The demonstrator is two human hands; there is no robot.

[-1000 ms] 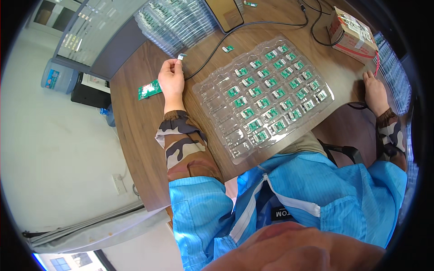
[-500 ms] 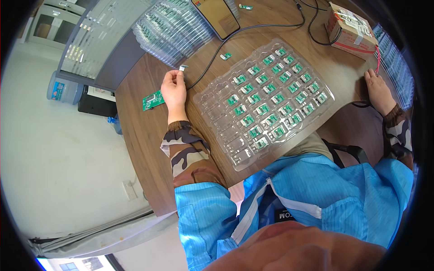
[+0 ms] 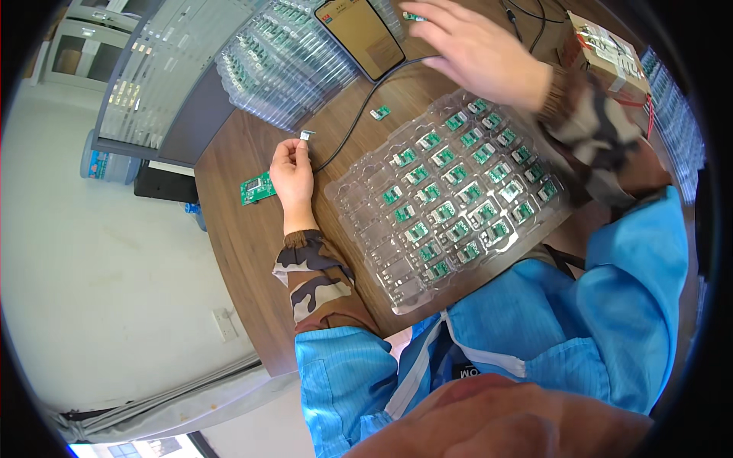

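My left hand (image 3: 292, 179) is closed in a pinch round a small white connector (image 3: 305, 135), held just over the table. A larger green circuit board (image 3: 257, 188) lies beside that hand, partly hidden by it. My right hand (image 3: 481, 53) reaches across the far side with its fingers stretched out. Its fingertips are by a small green circuit board (image 3: 413, 16); whether they touch it I cannot tell. Between my arms lies a clear plastic tray (image 3: 359, 221) with many small green boards in its pockets, its left pockets bare. One loose small board (image 3: 380, 113) lies beyond the tray.
A phone (image 3: 363, 38) leans against stacked clear trays (image 3: 282, 65) at the back. A black cable (image 3: 353, 126) runs from the left hand past the phone. At the far right stand a cardboard box (image 3: 607, 57) and more stacked trays (image 3: 672, 114).
My right hand has left the table's right side and swung up and left to the far small board. My left hand still pinches the white connector; the view has shifted slightly.
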